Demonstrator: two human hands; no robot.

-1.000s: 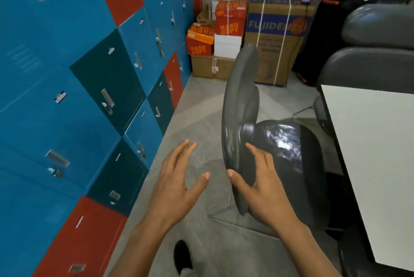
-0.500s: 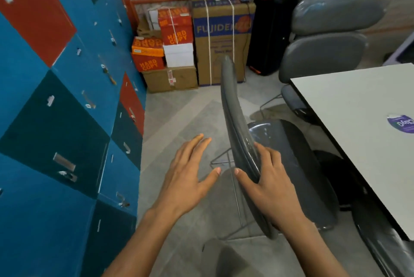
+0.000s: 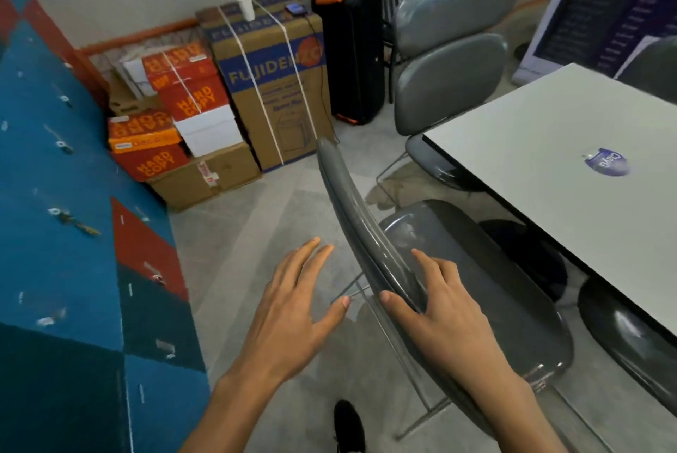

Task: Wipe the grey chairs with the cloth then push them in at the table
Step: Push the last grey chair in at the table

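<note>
Behind chair: right hand holds backrest; boxes beyond.

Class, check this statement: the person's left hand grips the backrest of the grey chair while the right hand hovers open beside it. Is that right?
Not quite: the hands are swapped. In the head view the right hand grips the backrest of the grey chair, while the left hand hovers open beside it.

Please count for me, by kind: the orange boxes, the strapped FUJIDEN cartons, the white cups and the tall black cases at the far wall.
Orange HARD COPY cardboard boxes: 2
Large brown FUJIDEN carton with white straps: 1
White paper cup: 1
Tall black case with orange trim: 1
Total: 5
</note>
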